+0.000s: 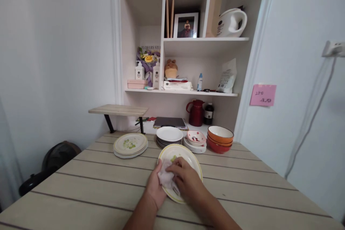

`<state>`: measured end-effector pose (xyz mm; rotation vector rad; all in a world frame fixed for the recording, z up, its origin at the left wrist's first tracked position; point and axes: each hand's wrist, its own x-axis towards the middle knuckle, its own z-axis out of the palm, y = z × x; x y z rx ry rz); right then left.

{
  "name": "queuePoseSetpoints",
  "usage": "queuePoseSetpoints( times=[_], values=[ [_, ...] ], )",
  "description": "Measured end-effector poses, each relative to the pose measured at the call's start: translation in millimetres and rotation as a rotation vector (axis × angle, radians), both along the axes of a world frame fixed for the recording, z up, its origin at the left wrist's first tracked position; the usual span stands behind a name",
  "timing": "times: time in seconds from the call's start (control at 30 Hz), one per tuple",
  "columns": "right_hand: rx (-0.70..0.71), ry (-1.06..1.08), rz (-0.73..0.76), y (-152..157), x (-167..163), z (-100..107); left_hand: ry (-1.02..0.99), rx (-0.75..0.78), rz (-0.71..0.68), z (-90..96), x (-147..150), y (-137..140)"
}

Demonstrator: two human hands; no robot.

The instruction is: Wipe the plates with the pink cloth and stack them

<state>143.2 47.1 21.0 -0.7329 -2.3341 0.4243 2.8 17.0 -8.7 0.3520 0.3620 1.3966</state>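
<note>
A cream plate (192, 158) with a yellow rim and a green pattern is tilted up above the table. My left hand (155, 186) grips its left edge, the thumb along the rim. Against the plate's face, my right hand (185, 178) presses a crumpled whitish cloth (165, 174), its fingers bunched on it. Part of the green pattern is covered by the cloth and hand. Behind and to the left lies a stack of similar plates (130, 144).
Along the table's (102, 194) back stand white-topped plates (169, 133), small plates under a red-and-white dish (196, 137), and stacked orange and red bowls (220, 138). A small raised shelf (118, 110) is at the back left. Behind are a red jug (196, 113) and dark bottle (208, 114).
</note>
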Motion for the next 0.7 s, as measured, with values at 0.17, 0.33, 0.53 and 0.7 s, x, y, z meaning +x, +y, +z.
queuePoseSetpoints(
  times=[0.17,0.33,0.53,0.7],
  values=[
    [0.046,0.022,-0.266,25,18,3,0.020,0.047,-0.071,5.5,7,0],
    [-0.130,-0.074,-0.363,24,39,8,0.012,0.096,-0.112,1.8,5,-1],
    [-0.207,-0.064,-0.076,6,25,9,0.020,0.065,-0.128,8.1,4,-4],
    [-0.128,0.061,-0.067,3,4,6,0.040,0.033,-0.106,11.0,6,-3]
  ],
)
